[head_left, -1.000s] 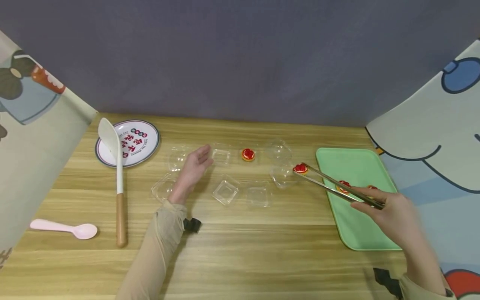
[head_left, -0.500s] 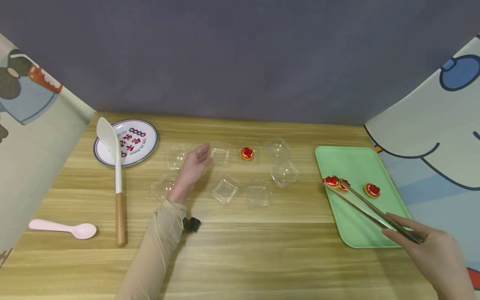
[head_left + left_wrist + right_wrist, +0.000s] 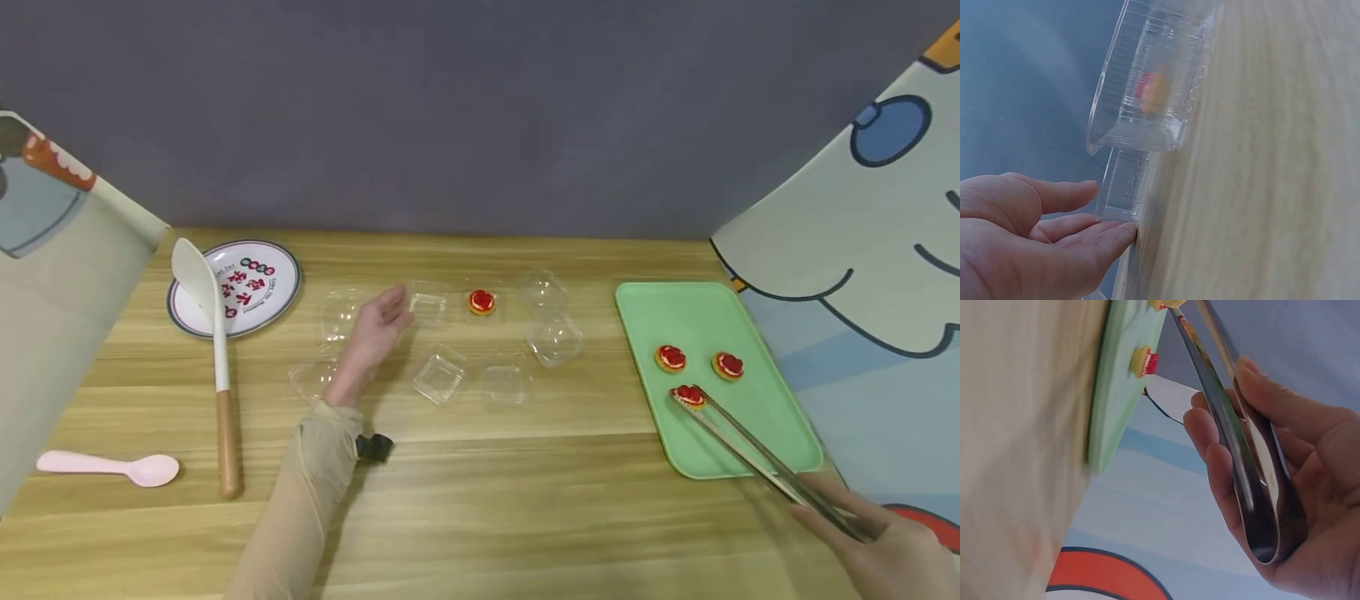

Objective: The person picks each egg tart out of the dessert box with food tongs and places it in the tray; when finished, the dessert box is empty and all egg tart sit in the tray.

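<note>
My right hand [image 3: 892,546] holds metal tongs [image 3: 1254,469], their tips around a small red-topped tart [image 3: 688,396] low over the green tray [image 3: 738,442]. Two more such tarts lie behind it on the tray, one on the left [image 3: 671,358] and one on the right [image 3: 727,366]. At the back middle of the table, my left hand [image 3: 371,335] has its fingers extended, with fingertips right at the edge of a clear plastic container [image 3: 1124,187]. Just right of that stands another clear container [image 3: 1105,106] with a tart [image 3: 482,302] inside.
More clear containers, including a hinged one [image 3: 553,337] with its lid up, stand around the left hand and toward the tray. At left, a long-handled white ladle [image 3: 219,342] leans across a patterned plate [image 3: 273,304]. A pink spoon [image 3: 152,471] lies nearer.
My right hand has drawn back to the right and nearer, carrying the tart in the tongs from beside the hinged container onto the tray area. The left hand stays by its container.
</note>
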